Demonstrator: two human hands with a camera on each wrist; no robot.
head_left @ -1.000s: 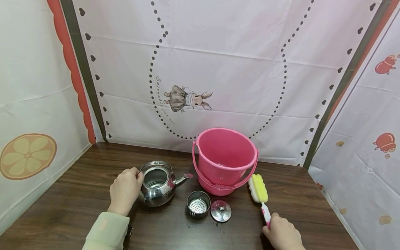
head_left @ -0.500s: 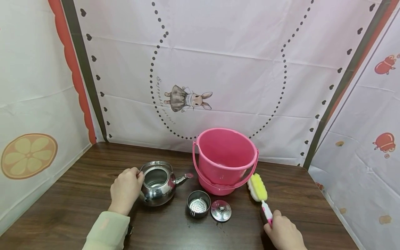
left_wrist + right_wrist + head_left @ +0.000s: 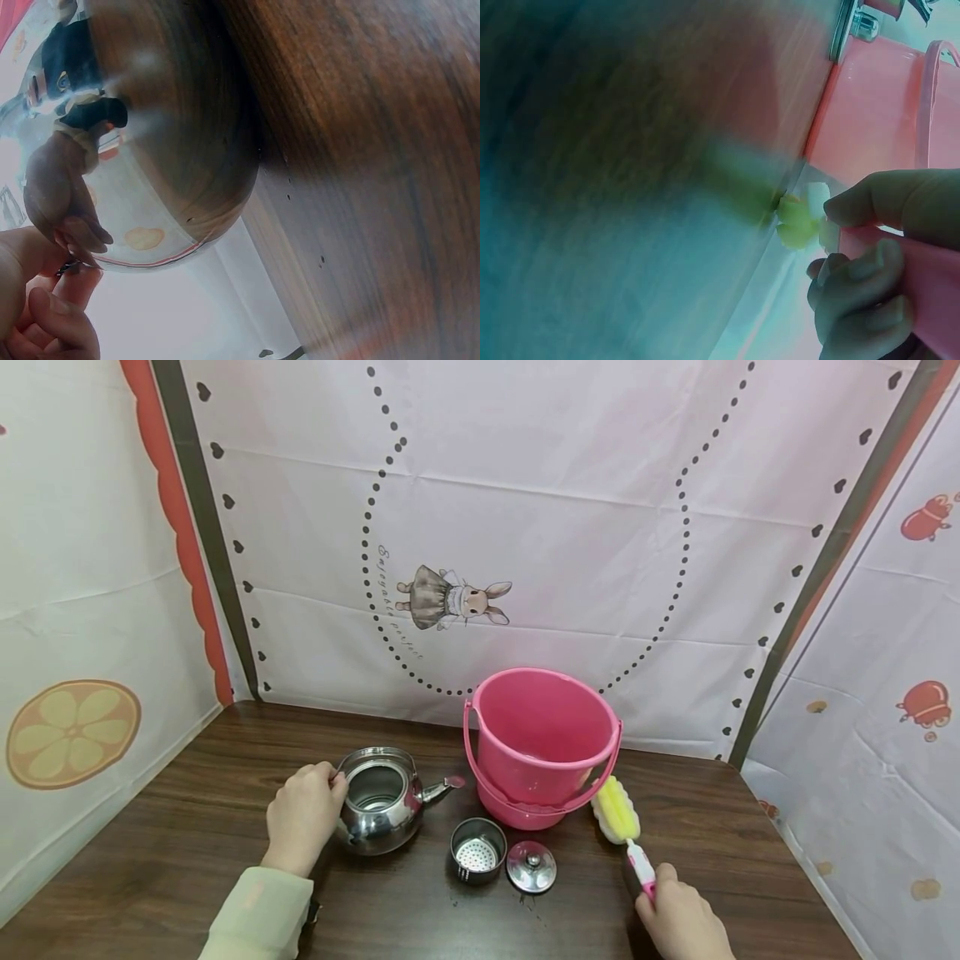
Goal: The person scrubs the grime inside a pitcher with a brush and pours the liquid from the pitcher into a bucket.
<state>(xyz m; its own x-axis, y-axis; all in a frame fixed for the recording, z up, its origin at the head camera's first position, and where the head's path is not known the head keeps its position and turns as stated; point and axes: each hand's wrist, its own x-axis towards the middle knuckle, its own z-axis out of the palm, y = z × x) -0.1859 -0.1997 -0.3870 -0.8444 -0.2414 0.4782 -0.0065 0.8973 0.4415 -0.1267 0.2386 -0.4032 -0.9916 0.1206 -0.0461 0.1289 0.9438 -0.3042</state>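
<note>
At the left, my left hand (image 3: 306, 814) pinches the side of a shiny steel kettle (image 3: 378, 827), near its upper edge. Its lid is off, so the inside shows, and its spout points right. In the left wrist view, thumb and fingertips meet at the edge of the kettle's mirror-like wall (image 3: 180, 135). My right hand (image 3: 686, 918) grips the pink and white handle of a sponge brush (image 3: 617, 812). The brush's yellow and white head points away, close beside the bucket. In the right wrist view, the fingers wrap the pink handle (image 3: 930, 300).
A pink bucket (image 3: 536, 789) with its handle hanging down in front stands at the back centre. Before it lie a perforated steel strainer cup (image 3: 477, 853) and the kettle lid (image 3: 532, 867), with water drops nearby. Patterned cloth walls (image 3: 585, 568) border the dark wooden table (image 3: 420, 914).
The sponge brush has turned slightly in my right hand, its head shifting a little to the left. My left hand and the kettle stay in place.
</note>
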